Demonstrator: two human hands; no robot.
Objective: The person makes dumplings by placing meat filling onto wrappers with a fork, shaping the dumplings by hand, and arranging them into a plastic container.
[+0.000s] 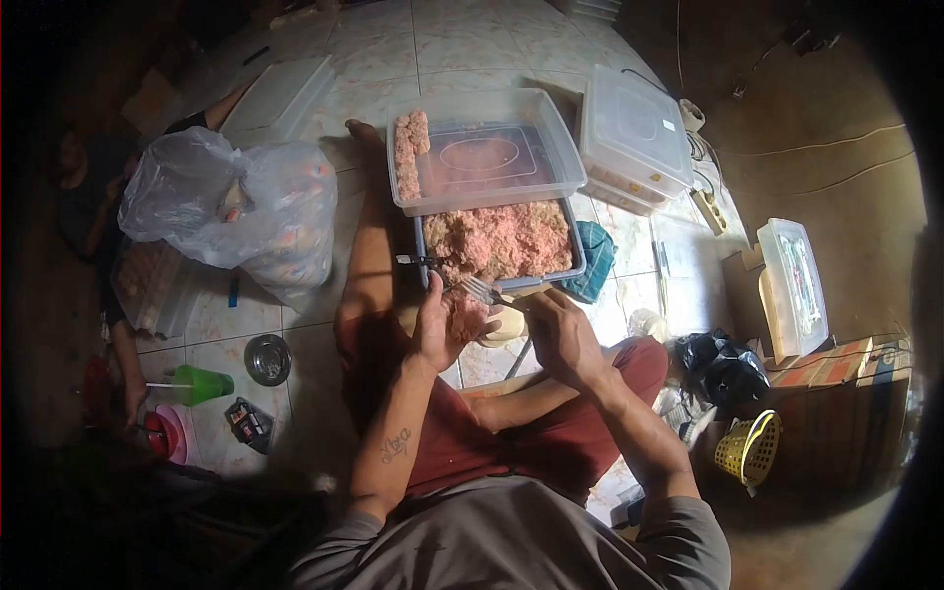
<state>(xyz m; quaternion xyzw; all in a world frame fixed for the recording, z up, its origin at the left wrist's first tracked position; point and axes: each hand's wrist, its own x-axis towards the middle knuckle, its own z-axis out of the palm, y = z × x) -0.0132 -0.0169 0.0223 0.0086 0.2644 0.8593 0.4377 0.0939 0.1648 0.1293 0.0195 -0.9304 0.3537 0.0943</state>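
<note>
Fingers of your left hand [433, 332] cup the pink clump [467, 317] mid-frame, your right hand [567, 342] grips the fork [479, 289]: press lightly.

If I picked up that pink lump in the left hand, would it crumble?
The pink lump is probably soft, with its rough, mince-like surface. It may crumble, as the similar heap looks loose. Yet squeezed, it might hold, like the blocks in the clear tub.
</note>
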